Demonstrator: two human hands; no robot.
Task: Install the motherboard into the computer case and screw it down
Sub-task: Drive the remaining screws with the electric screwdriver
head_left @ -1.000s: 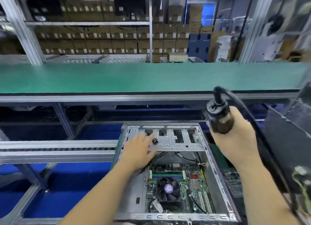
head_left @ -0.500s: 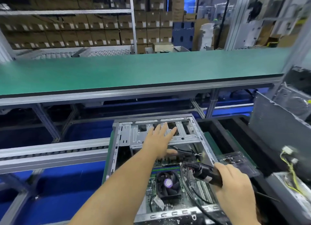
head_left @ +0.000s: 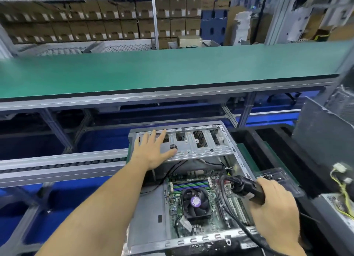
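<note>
An open grey computer case (head_left: 147, 217) lies on its side in front of me. Inside it sits the green motherboard (head_left: 214, 213) with a black CPU fan (head_left: 195, 201) and blue memory slots. My left hand (head_left: 153, 150) rests flat, fingers spread, on the case's metal drive bay bracket (head_left: 201, 146), with the thumb next to a small dark screw (head_left: 173, 146). My right hand (head_left: 275, 211) grips a black electric screwdriver (head_left: 247, 186) lying nearly level over the board's right side, its cable (head_left: 229, 213) looping across the board.
A long green bench top (head_left: 172, 72) runs across behind the case, with metal rails (head_left: 57, 162) to the left. At right stand a dark grey panel (head_left: 321, 137), a clear plastic tray (head_left: 277, 177) and a unit with yellow wires (head_left: 342, 190). Shelves of cardboard boxes (head_left: 95, 26) fill the background.
My right hand has brought the screwdriver down from beside my head to lie over the motherboard. My left hand has slid forward and left along the drive bay bracket.
</note>
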